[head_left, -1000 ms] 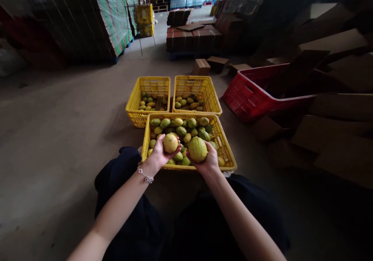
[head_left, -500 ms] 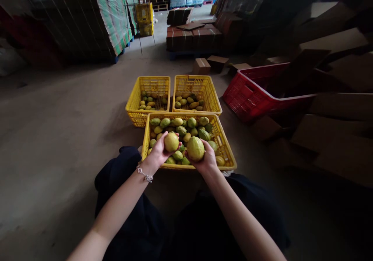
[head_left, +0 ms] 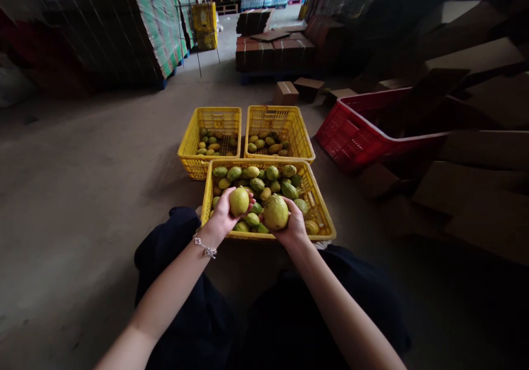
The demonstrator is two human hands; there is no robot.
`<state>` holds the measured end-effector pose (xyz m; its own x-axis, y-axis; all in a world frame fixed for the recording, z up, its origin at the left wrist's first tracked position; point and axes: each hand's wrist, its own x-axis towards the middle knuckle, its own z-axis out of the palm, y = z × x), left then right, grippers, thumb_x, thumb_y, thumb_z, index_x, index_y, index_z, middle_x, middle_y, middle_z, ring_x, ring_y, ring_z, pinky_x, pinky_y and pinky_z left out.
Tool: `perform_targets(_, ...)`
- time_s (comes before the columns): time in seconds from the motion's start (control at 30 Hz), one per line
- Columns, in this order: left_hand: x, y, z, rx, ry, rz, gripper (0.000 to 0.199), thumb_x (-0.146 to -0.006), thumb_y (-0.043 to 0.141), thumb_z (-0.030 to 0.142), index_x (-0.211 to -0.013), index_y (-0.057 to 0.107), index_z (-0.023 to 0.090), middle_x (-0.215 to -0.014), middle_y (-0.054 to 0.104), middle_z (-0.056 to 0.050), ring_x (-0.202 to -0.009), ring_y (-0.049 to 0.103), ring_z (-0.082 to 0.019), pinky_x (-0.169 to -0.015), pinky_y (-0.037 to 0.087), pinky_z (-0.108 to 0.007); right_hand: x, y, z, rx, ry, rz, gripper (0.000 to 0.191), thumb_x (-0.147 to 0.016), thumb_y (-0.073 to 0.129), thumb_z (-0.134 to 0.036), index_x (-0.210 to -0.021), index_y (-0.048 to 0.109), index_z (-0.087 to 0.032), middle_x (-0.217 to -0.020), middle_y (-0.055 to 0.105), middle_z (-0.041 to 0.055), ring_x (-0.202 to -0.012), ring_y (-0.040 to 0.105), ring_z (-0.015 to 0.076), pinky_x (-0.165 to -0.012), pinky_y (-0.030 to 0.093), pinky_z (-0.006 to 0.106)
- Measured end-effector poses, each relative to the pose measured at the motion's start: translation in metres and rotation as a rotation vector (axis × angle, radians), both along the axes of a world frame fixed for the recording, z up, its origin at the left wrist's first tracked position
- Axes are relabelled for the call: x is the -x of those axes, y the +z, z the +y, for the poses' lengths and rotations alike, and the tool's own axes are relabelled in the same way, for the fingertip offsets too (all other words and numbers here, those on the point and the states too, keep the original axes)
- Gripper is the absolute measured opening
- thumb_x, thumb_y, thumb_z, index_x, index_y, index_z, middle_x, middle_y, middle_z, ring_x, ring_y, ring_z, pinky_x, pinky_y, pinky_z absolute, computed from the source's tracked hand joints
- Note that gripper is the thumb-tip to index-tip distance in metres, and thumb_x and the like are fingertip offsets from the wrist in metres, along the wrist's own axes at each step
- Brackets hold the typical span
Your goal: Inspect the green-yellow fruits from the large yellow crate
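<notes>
My left hand (head_left: 222, 214) holds a smooth yellow-green fruit (head_left: 239, 201), palm up, with its fingers around the fruit's far side. A larger, bumpy yellow-green fruit (head_left: 275, 212) rests in my right hand (head_left: 295, 225). Both hands are over the near part of a yellow crate (head_left: 326, 215), a small gap between them. Several green and yellow fruits (head_left: 257, 185) lie in this crate, some hidden by my hands. Behind it stand a left yellow crate (head_left: 187, 141) and a right yellow crate (head_left: 303, 138), each with several smaller-looking fruits at the bottom.
A red crate (head_left: 351, 137) stands at the right, with cardboard (head_left: 467, 193) in front of and beside it. Small cardboard boxes (head_left: 285, 93) lie beyond the yellow crates. Farther back are stacked brown bundles (head_left: 275, 54) and a wrapped green stack (head_left: 159, 28).
My left hand has shifted slightly left, and the fruit in it has turned a little. The fruit in my right hand has moved very slightly left.
</notes>
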<state>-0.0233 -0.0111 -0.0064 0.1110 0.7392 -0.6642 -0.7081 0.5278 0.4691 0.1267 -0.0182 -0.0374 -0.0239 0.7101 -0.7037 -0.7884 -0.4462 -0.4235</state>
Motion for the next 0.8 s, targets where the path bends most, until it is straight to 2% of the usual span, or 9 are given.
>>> perform_targets(0.13, -0.001, -0.004, 0.001, -0.007, -0.028, -0.049, 0.033, -0.097, 0.042, 0.030, -0.083, 0.068, 0.014, -0.073, 0.070, -0.008, -0.066, 0.068, -0.016, -0.061, 0.057, -0.024, 0.000, -0.001, 0.002, 0.052, 0.052, -0.020, 0.030, -0.087, 0.041, -0.028, -0.068, 0.061, -0.018, -0.053, 0.065, 0.0080, -0.046, 0.062, 0.0214, -0.046, 0.053, 0.033)
perform_targets(0.2, -0.001, -0.002, 0.001, -0.012, 0.002, -0.062, 0.029, -0.095, 0.049, 0.033, -0.080, 0.067, 0.015, -0.072, 0.068, -0.005, -0.062, 0.066, -0.014, -0.060, 0.057, -0.025, 0.000, -0.001, 0.002, 0.074, 0.089, -0.048, 0.033, -0.087, 0.036, -0.028, -0.068, 0.061, -0.017, -0.055, 0.066, 0.0106, -0.048, 0.063, 0.0231, -0.045, 0.052, 0.034)
perform_targets(0.27, -0.002, 0.001, 0.002, -0.011, 0.065, -0.059, 0.018, -0.089, 0.060, 0.028, -0.077, 0.064, 0.017, -0.069, 0.066, -0.002, -0.059, 0.064, -0.013, -0.060, 0.058, -0.025, 0.001, 0.000, 0.002, 0.080, 0.092, -0.069, 0.034, -0.087, 0.035, -0.028, -0.070, 0.062, -0.017, -0.058, 0.068, 0.0113, -0.049, 0.064, 0.0229, -0.046, 0.052, 0.034)
perform_targets(0.37, -0.002, 0.004, 0.002, 0.008, 0.100, -0.057, 0.013, -0.084, 0.068, 0.022, -0.074, 0.061, 0.016, -0.068, 0.064, -0.002, -0.060, 0.065, -0.013, -0.061, 0.059, -0.025, 0.000, 0.000, 0.000, 0.048, 0.026, -0.079, 0.026, -0.086, 0.043, -0.028, -0.070, 0.061, -0.017, -0.055, 0.065, 0.0067, -0.049, 0.062, 0.0208, -0.050, 0.055, 0.035)
perform_targets(0.47, -0.001, 0.004, 0.001, 0.027, 0.011, -0.084, 0.021, -0.091, 0.058, 0.028, -0.077, 0.063, 0.013, -0.067, 0.065, -0.005, -0.060, 0.066, -0.015, -0.057, 0.059, -0.026, -0.001, 0.000, 0.000, 0.009, -0.021, -0.054, 0.021, -0.085, 0.050, -0.030, -0.070, 0.060, -0.018, -0.051, 0.061, 0.0019, -0.051, 0.062, 0.0199, -0.055, 0.057, 0.035)
perform_targets(0.6, 0.000, 0.003, 0.000, -0.001, -0.049, -0.069, 0.029, -0.096, 0.045, 0.027, -0.085, 0.066, 0.011, -0.071, 0.067, -0.007, -0.059, 0.067, -0.016, -0.053, 0.058, -0.027, -0.003, 0.000, 0.000, -0.008, -0.029, -0.012, 0.022, -0.085, 0.051, -0.033, -0.074, 0.062, -0.018, -0.057, 0.066, 0.0037, -0.052, 0.064, 0.0201, -0.051, 0.056, 0.033)
perform_targets(0.7, -0.001, 0.002, 0.001, 0.007, 0.009, -0.050, 0.025, -0.095, 0.049, 0.029, -0.085, 0.064, 0.012, -0.070, 0.066, -0.006, -0.060, 0.067, -0.016, -0.055, 0.059, -0.027, -0.004, -0.006, 0.001, 0.003, 0.034, -0.020, 0.023, -0.086, 0.049, -0.032, -0.074, 0.063, -0.017, -0.058, 0.068, 0.0075, -0.051, 0.065, 0.0218, -0.047, 0.054, 0.033)
perform_targets(0.8, -0.002, 0.001, 0.002, 0.006, 0.114, -0.024, 0.010, -0.086, 0.064, 0.024, -0.082, 0.062, 0.015, -0.070, 0.063, -0.003, -0.062, 0.067, -0.015, -0.060, 0.059, -0.026, -0.004, -0.018, 0.004, -0.036, 0.042, -0.016, 0.021, -0.087, 0.048, -0.027, -0.076, 0.063, -0.017, -0.059, 0.069, 0.0076, -0.050, 0.065, 0.0217, -0.046, 0.054, 0.033)
